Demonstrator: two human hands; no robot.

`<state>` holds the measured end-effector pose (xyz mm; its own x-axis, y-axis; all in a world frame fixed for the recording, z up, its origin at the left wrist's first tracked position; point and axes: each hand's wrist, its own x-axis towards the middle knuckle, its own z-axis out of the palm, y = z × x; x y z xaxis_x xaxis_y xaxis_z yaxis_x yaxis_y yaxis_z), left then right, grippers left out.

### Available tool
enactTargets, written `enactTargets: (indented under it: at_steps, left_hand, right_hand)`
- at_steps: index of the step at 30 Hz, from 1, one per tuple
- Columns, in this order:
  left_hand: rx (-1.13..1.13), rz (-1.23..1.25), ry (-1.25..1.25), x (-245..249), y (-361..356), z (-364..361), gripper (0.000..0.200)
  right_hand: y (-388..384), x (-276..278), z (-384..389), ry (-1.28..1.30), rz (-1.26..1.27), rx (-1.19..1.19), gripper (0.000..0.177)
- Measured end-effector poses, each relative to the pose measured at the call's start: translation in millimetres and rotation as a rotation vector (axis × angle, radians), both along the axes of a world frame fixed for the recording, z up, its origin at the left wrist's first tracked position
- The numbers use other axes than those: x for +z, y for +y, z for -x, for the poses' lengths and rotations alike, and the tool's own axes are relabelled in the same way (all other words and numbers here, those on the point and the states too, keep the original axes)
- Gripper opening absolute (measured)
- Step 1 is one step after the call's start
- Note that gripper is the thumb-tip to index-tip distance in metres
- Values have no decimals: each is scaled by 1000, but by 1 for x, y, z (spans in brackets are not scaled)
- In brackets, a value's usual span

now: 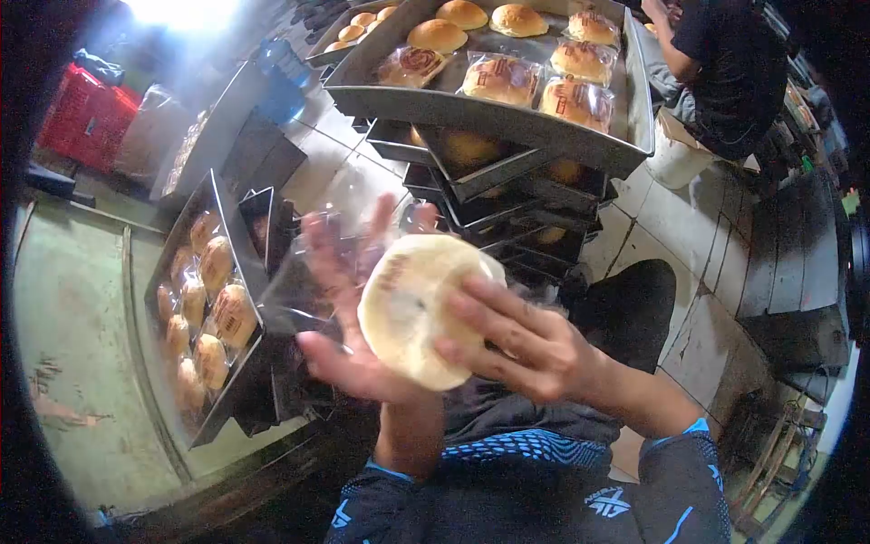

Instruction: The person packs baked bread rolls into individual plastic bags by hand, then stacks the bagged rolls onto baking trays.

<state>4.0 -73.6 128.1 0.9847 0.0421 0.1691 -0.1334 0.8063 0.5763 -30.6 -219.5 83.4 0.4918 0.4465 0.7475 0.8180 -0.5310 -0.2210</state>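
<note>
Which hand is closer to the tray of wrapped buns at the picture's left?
Left: the left hand is spread right of that tray; the right hand lies farther right, on the bun.

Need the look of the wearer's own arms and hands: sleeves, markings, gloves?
Both hands, left hand and right hand, are bare; no gloves or watches visible, though motion blur hides finer detail on the left. Forearms are bare below dark fabric sleeves edged in bright blue: left sleeve, with a pale angular logo, and right sleeve, with bright blue line markings.
</note>
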Motion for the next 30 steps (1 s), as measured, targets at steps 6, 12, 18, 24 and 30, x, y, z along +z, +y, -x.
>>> enactTargets:
  at_steps: [6,12,18,24,30]
  left_hand:
    - [-130,-110,217,-66,-8,-15,67]
    - [-189,110,259,-80,21,-40,67]
    - [-269,-166,346,-85,8,-37,58]
    - [-341,112,450,-107,53,-50,65]
    - [-501,27,621,-122,30,6,75]
  right_hand:
    - [17,-7,3,431,33,-162,55]
    - [-13,-30,11,880,-103,381,33]
    - [6,-16,-2,727,-140,282,20]
    - [-29,-31,-13,1098,-393,829,13]
    - [0,-56,-15,245,-437,-173,20]
